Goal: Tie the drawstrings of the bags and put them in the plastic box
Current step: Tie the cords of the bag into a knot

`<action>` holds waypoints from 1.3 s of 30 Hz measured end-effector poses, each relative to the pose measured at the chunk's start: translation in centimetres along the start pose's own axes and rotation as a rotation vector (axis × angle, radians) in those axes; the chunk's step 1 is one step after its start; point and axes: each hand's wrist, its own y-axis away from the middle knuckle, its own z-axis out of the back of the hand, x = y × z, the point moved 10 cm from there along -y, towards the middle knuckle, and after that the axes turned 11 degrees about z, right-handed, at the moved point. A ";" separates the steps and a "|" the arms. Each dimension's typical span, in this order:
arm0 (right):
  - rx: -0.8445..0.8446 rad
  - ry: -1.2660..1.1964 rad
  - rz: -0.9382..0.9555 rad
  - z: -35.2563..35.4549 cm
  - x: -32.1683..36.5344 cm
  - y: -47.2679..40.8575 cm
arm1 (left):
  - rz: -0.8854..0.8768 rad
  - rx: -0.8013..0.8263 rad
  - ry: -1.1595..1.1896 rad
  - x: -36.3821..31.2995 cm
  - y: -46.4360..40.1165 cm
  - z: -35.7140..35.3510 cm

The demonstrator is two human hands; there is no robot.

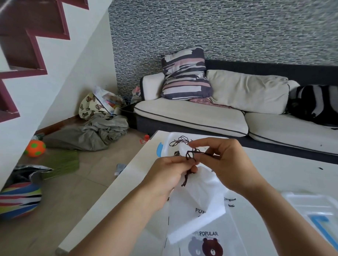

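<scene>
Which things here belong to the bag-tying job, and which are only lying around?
Job:
left hand and right hand, both pinching the dark drawstring
white bag being tied
printed bags on the table
plastic box behind the hands
clear lid

Lying about:
orange ball
striped ball
grey cloth
sofa

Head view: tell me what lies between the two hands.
In the head view, the dark drawstring spans the gap between the left hand and right hand, both pinching it above the white bag.
</scene>
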 end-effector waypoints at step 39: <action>-0.026 -0.088 -0.009 0.0 0.5 0.3 | -0.042 0.099 0.104 -0.5 0.1 -0.5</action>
